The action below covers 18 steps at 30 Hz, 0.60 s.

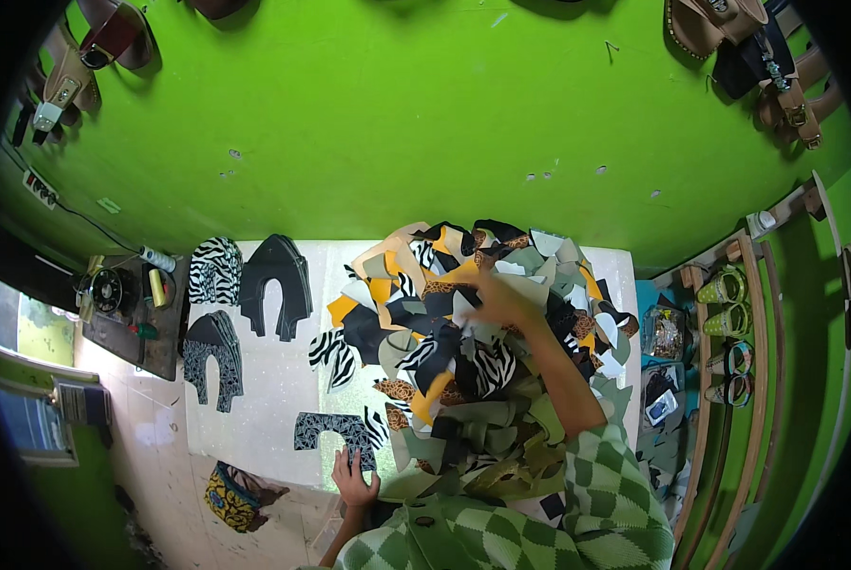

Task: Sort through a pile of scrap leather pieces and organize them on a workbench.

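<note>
My left hand point(355, 481) lies at the near edge of the white table, its fingers stretched onto a U-shaped black-and-grey patterned piece point(334, 429). Over the heap of cut scraps point(511, 418), my right hand point(503, 298) reaches toward the far side; its fingers are blurred, and whether they hold a scrap does not show. The heap mixes zebra, leopard, black, yellow, beige and olive pieces. To the left lie stacks of U-shaped pieces: zebra-striped point(215, 271), plain black point(276, 287) and patterned black-and-grey point(213, 361).
The white table point(264, 418) meets a green wall point(397, 123) hung with sandals point(119, 36). At left stands a dark bench point(135, 323) with a small fan point(107, 289). A wooden rack point(750, 399) holds footwear at right. A patterned cloth bundle point(230, 498) sits on the floor.
</note>
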Motion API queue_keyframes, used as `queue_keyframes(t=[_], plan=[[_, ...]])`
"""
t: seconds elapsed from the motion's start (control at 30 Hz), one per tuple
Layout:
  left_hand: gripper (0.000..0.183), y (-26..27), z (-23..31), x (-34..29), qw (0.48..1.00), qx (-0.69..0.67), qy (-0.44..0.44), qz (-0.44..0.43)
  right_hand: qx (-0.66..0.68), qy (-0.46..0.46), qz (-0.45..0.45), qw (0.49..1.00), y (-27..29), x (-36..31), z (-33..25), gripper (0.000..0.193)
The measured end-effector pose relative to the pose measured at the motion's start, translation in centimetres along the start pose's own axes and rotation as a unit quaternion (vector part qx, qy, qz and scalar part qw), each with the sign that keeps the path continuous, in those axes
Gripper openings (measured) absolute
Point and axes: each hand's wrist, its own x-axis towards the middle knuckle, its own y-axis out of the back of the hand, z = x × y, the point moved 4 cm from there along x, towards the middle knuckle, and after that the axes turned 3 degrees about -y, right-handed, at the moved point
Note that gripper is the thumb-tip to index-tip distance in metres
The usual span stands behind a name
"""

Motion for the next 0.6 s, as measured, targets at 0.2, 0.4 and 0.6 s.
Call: queue_keyframes(t=[0.2, 0.4, 0.6], plan=[[0.060, 0.1, 0.8, 0.6, 1.000, -0.015, 0.008, -0.016, -0.162, -0.088, 0.194, 0.964, 0.0, 5.8, 3.7, 0.076], [0.061, 0.6, 1.0, 3.8, 0.999, -0.007, 0.032, -0.033, -0.197, 0.189, 0.159, 0.949, -1.5, 0.2, 1.3, 0.021], [0.060, 0.1, 1.4, 9.4, 0.998, -0.053, 0.015, -0.025, -0.187, 0.217, 0.241, 0.927, -0.7, -11.4, 2.5, 0.009]])
